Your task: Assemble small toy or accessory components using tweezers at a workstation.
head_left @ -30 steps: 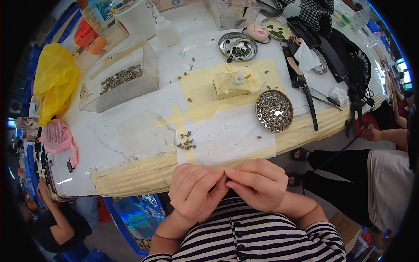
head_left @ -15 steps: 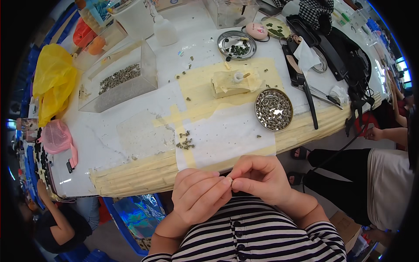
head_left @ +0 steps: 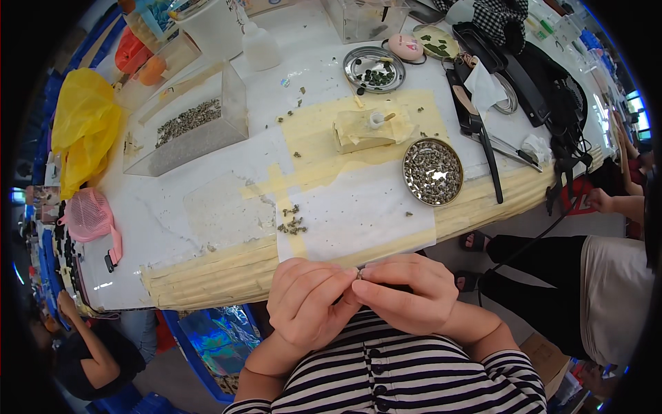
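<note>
- where the table edge [head_left: 207,279] meets the striped shirt [head_left: 386,376], two hands are seen pressed together: the left hand [head_left: 307,303] and the right hand [head_left: 407,293], fingertips meeting just off the table's near edge.
- one tiny dark piece [head_left: 359,274] is pinched between the fingertips of both hands; each hand is curled narrow around it, and its shape is too small to be told.
- one small heap of loose dark bits [head_left: 292,222] is seen on the white sheet [head_left: 358,214], near the hands but apart from them.
- two round metal dishes are counted: one full dish [head_left: 432,172] of small greyish pieces to the right of the sheet, and one far dish [head_left: 374,69] with a few dark green pieces.
- one clear box [head_left: 186,127] with a layer of the same small pieces is set to the left.
- one pale block [head_left: 364,130] is placed on the yellow taped patch [head_left: 317,124], between the two dishes.
- one yellow bag [head_left: 83,131] and one pink mesh item [head_left: 89,215] lie at the left edge.
- one other person's hand [head_left: 601,200] is visible at the right, well apart.
</note>
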`<state>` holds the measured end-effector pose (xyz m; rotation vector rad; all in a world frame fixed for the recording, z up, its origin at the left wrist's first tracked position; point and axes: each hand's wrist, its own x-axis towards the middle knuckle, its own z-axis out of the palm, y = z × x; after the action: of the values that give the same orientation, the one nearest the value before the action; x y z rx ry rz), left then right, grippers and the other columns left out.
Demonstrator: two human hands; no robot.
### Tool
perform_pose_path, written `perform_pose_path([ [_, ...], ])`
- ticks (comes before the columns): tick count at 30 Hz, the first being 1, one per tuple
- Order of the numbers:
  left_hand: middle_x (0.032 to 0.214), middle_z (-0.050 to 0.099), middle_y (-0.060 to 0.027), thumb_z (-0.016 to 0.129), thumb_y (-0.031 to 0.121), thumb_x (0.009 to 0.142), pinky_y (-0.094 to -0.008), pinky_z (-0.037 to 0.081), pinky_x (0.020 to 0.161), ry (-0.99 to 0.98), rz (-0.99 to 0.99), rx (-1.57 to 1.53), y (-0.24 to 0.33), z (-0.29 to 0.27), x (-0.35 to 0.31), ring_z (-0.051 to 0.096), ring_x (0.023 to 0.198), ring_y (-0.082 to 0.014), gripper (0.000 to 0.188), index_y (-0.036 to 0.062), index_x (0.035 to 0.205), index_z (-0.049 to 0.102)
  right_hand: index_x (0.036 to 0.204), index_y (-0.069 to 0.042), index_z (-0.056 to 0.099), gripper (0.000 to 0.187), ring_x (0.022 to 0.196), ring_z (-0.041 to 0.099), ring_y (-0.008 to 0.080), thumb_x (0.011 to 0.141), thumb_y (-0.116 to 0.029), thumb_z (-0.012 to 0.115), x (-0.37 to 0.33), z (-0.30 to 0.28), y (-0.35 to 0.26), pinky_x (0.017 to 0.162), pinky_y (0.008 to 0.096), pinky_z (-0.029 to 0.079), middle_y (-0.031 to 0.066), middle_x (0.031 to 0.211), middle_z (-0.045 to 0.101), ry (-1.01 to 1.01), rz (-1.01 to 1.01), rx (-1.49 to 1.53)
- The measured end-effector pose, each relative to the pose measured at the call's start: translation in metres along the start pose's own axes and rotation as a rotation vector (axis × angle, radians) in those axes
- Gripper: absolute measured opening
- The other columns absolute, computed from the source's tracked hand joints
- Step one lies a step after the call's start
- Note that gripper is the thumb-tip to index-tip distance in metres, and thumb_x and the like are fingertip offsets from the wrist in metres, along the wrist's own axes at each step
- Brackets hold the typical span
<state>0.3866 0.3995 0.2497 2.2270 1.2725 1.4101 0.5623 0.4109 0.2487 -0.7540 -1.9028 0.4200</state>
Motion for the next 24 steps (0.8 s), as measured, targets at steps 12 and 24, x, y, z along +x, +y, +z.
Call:
perform_pose_path([
  [12,0.082,0.065,-0.0043,0.081,0.004,0.074,-0.0319,0.048,0.062,0.005,0.049,0.053,-0.002,0.004,-0.005,0.064,0.072,-0.0214,0.021,0.0048,0.090,0.068,0.094,0.000,0.073,0.022,0.067,0.069,0.0197,0.073,0.000,0.080,0.000,0.001,-0.003,0.059,0.0254,0.054,0.0105,0.084,0.072,0.028,0.289,0.156],
  [24,0.086,0.066,-0.0024,0.080,0.009,0.074,-0.0308,0.051,0.067,-0.046,0.150,0.093,0.000,-0.008,-0.006,0.066,0.079,-0.0189,0.025,0.0057,0.097,0.071,0.090,0.006,0.067,0.010,0.075,0.068,0.0118,0.081,0.005,0.071,0.006,-0.013,-0.010,0.070,0.0223,0.054,0.0107,0.085,0.070,-0.181,0.673,0.466],
])
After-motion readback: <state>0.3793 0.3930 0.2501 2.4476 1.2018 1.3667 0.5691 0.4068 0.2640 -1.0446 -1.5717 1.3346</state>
